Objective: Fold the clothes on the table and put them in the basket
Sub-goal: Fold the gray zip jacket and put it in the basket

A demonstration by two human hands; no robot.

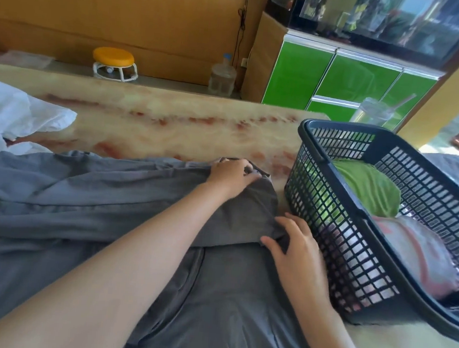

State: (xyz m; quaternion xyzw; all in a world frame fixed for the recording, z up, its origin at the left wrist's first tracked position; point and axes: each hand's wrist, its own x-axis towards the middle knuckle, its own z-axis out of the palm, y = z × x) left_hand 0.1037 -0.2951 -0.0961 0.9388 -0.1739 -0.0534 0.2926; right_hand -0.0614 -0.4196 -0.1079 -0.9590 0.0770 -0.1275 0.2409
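Note:
A large grey garment (81, 202) lies spread over the marble-patterned table (171, 124), with one part folded over near the middle. My left hand (231, 175) grips the far edge of that folded part. My right hand (296, 252) pinches its near corner, just left of the basket. The black plastic basket (355, 240) stands at the right and holds a folded green piece (368, 188) and a pink-and-white piece (418, 254).
White cloth (11, 118) is heaped at the table's left end. A clear cup with a straw (372, 111) stands behind the basket. Beyond the table are an orange-topped stool (114, 64), a water jug (222, 77) and a green cabinet (342, 81).

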